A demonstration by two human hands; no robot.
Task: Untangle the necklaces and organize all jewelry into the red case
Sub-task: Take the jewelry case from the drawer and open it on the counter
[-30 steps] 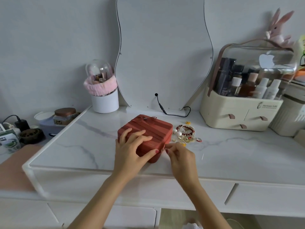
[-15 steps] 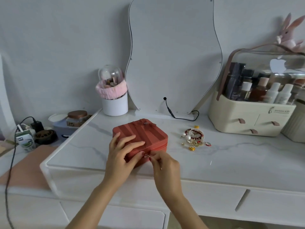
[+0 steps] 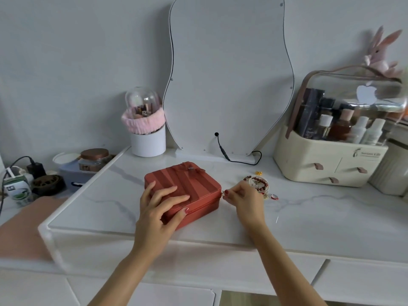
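Observation:
The red case (image 3: 194,184) lies closed on the white marble tabletop, a small bow on its lid. My left hand (image 3: 160,204) rests flat on the lid near its front left corner, thumb against the front side. At the case's right corner my right hand (image 3: 244,198) pinches the zipper pull (image 3: 225,192). Just behind that hand lies a tangled pile of jewelry (image 3: 258,184): red bead strands, pale beads and gold pieces. A small red ring (image 3: 274,197) and a gold charm (image 3: 258,173) lie beside the pile.
A wavy mirror (image 3: 229,74) leans on the wall behind, its black cable (image 3: 238,157) trailing on the tabletop. A cream cosmetics organizer (image 3: 331,162) stands right, a white brush cup (image 3: 148,140) back left. Jars, a carton and a charger crowd the lower left shelf.
My right hand has drawn the zipper pull from the case's front side round to its right corner. My left hand stays pressed on the lid.

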